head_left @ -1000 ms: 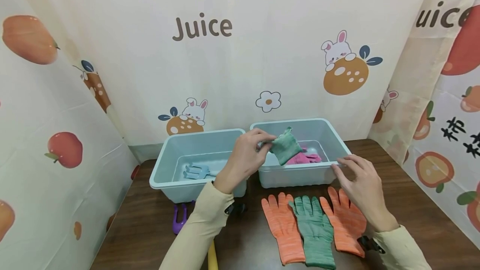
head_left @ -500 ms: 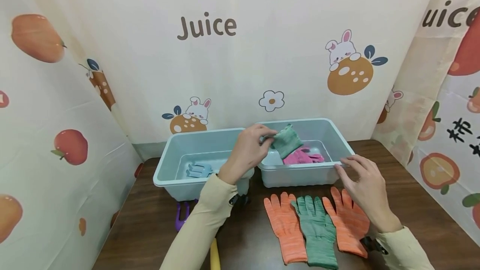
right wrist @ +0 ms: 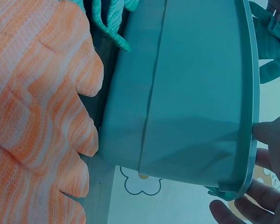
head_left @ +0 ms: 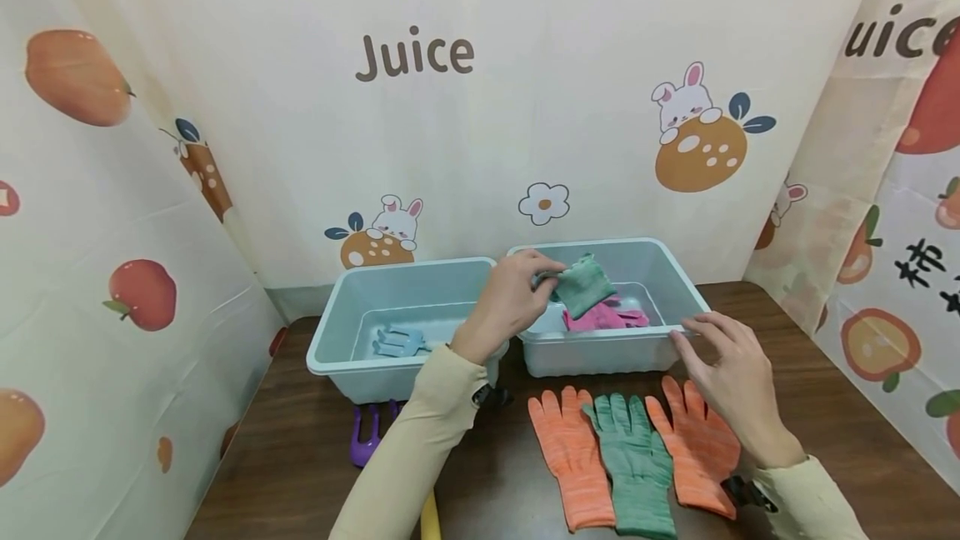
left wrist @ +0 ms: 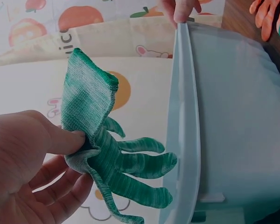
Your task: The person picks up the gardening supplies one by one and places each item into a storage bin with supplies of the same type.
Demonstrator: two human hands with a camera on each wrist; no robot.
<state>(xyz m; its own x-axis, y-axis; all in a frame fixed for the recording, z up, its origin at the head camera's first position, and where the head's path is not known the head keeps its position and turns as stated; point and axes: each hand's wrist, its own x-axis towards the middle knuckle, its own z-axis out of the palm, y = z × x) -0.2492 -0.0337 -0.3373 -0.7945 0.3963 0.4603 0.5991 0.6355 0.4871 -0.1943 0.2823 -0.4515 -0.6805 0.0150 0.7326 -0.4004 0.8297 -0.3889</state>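
My left hand (head_left: 510, 298) pinches a green knit glove (head_left: 583, 286) between thumb and fingers and holds it over the right light-blue bin (head_left: 600, 357). In the left wrist view the held green glove (left wrist: 137, 163) is bent at the grip, cuff up and fingers dangling beside the rim. Below it in the bin lies a pink glove (head_left: 603, 317). My right hand (head_left: 731, 373) grips this bin's rim at the front right corner. The right wrist view shows the right thumb (right wrist: 266, 132) on the rim's outer side, the other fingers round the far side.
In front of the bin an orange glove (head_left: 573, 465), a green glove (head_left: 635, 469) and another orange glove (head_left: 702, 448) lie flat on the table. The left bin (head_left: 375, 383) contains a blue toy fork (head_left: 399, 342). A purple fork (head_left: 363, 444) and a yellow handle (head_left: 430, 515) lie near my left sleeve.
My left hand has shifted slightly right with the green glove, still above the right bin. The right hand stays at the bin's corner. The head view has turned a little left.
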